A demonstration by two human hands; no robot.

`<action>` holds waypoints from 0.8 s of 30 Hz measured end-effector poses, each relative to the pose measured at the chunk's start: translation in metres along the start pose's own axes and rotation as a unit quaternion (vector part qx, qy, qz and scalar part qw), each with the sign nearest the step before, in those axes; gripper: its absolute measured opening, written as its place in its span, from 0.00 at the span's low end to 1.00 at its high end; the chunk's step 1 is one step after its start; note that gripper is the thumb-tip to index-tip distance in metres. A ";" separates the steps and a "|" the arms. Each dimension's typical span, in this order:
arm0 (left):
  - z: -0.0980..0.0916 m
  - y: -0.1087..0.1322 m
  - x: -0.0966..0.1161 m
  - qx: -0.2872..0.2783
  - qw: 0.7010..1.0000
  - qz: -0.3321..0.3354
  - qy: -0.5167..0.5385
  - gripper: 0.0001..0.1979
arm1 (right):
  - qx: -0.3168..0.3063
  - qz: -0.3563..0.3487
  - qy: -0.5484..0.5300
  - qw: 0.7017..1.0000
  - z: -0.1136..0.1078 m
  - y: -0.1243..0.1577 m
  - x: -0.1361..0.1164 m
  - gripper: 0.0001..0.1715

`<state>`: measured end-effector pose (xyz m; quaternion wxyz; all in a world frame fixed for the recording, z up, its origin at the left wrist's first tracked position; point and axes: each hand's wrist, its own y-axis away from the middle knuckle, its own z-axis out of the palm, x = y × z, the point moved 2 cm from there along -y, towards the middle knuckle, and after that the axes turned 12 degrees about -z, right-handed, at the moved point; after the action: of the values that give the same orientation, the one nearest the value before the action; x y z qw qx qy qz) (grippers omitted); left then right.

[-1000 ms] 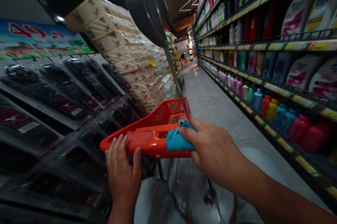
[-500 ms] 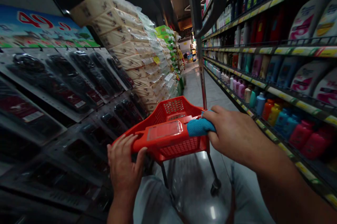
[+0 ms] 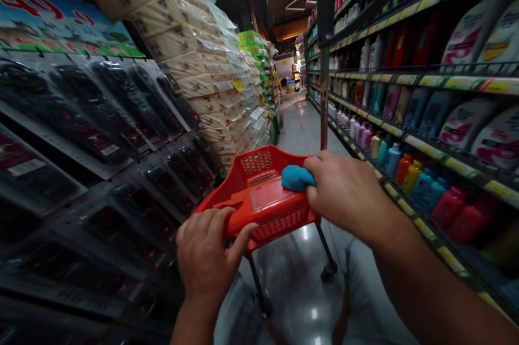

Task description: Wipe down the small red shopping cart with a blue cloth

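Note:
A small red plastic shopping trolley (image 3: 259, 172) stands in a shop aisle straight ahead of me. My left hand (image 3: 206, 258) is closed round the near left corner of its rim. My right hand (image 3: 348, 193) presses a folded blue cloth (image 3: 295, 177) against the top of the near edge, fingers wrapped over the cloth. A dark upright handle pole (image 3: 323, 64) rises from the trolley just behind my right hand.
Hanging dark packets (image 3: 101, 118) and stacked tissue packs (image 3: 194, 53) fill the left shelving, close to the trolley. Shelves of coloured bottles (image 3: 425, 118) line the right side. A shiny tiled aisle (image 3: 300, 123) runs ahead between them. My legs show below.
The trolley has swung to the right and its pole now stands upright. My right hand slid the blue cloth along the near edge. My left hand has closed tighter round the corner.

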<state>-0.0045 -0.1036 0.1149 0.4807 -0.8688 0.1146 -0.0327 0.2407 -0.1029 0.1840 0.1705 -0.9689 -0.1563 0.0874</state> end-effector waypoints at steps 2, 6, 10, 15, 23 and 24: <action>-0.002 0.001 0.010 0.004 1.000 0.018 -0.007 0.21 | 0.021 -0.076 -0.008 0.997 -0.001 0.004 -0.019 0.11; -0.008 0.003 0.021 0.005 0.997 0.072 0.014 0.20 | 0.007 -0.117 -0.046 0.992 -0.005 0.008 -0.025 0.10; -0.016 0.002 0.025 -0.009 0.993 0.103 0.061 0.19 | -0.016 0.036 0.019 0.999 -0.011 0.011 0.009 0.13; -0.023 -0.003 0.031 -0.016 0.989 0.107 0.105 0.16 | -0.003 -0.088 -0.001 0.996 -0.010 0.022 -0.008 0.11; -0.033 -0.010 0.011 -0.088 0.956 0.049 0.276 0.08 | -0.032 0.000 0.047 0.998 -0.017 0.014 0.017 0.08; -0.032 -0.012 0.010 -0.094 0.949 0.037 0.300 0.08 | -0.031 -0.024 0.040 0.998 -0.017 0.015 0.015 0.08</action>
<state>0.0023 -0.1266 0.1418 0.3410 -0.8552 0.2880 -0.2633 0.2624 -0.1165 0.1926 0.1489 -0.9724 -0.1753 0.0400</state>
